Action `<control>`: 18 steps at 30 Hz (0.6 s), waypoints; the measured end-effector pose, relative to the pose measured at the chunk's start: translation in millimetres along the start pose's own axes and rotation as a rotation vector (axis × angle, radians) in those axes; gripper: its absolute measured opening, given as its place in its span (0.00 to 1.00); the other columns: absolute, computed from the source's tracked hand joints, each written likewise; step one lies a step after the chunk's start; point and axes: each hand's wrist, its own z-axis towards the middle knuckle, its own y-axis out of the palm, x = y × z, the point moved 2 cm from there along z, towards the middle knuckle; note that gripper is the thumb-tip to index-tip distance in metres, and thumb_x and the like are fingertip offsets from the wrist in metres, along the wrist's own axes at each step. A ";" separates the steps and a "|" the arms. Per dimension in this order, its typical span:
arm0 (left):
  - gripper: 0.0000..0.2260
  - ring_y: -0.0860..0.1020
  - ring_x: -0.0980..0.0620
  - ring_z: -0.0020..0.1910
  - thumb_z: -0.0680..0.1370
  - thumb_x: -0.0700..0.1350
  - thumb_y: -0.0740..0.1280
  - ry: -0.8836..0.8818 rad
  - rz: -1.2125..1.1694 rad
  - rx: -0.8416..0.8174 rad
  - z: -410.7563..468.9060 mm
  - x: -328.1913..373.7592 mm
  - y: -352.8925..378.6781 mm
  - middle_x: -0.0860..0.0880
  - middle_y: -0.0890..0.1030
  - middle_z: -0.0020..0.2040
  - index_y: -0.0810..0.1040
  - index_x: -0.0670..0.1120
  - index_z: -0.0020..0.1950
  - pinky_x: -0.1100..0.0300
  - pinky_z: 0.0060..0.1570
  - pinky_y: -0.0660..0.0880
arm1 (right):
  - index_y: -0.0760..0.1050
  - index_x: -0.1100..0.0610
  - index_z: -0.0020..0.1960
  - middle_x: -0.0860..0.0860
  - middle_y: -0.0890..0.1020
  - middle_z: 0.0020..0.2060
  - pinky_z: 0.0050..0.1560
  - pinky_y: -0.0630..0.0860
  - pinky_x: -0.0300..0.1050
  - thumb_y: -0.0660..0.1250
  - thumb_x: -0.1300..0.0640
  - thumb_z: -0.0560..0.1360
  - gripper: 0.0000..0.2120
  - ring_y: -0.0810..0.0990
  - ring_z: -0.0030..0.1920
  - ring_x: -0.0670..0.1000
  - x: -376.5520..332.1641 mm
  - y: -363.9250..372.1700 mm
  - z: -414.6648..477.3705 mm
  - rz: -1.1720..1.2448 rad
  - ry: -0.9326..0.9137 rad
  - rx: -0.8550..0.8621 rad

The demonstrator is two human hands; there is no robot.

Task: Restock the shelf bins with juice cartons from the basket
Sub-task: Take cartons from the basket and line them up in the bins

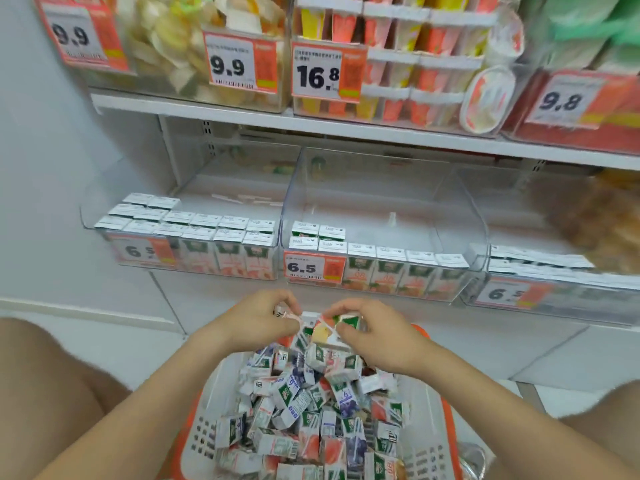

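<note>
While both hands hover over the basket (207, 427), left grip (263, 318) pinching a carton (282, 311), right grip (363, 327) closed on another carton (341, 327).

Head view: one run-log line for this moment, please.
stage: picking | left hand: shut on carton | right hand: shut on juice carton | basket: full | middle bin: part-filled

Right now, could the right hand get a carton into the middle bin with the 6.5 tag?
Probably yes. The right hand holds a carton above the basket, just below the middle bin. The bin's top is open, its back half is bare, and nothing lies between.
</note>
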 end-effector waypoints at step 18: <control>0.08 0.82 0.62 0.47 0.80 0.49 0.70 0.432 -0.044 0.618 -4.0 114.9 -66.4 0.61 0.85 0.50 0.83 0.57 0.58 0.69 0.42 0.73 | 0.72 0.47 0.56 0.47 0.84 0.38 0.35 0.76 0.47 0.69 0.42 0.79 0.13 0.82 0.41 0.48 -32.1 -136.0 28.1 -0.070 -0.087 0.614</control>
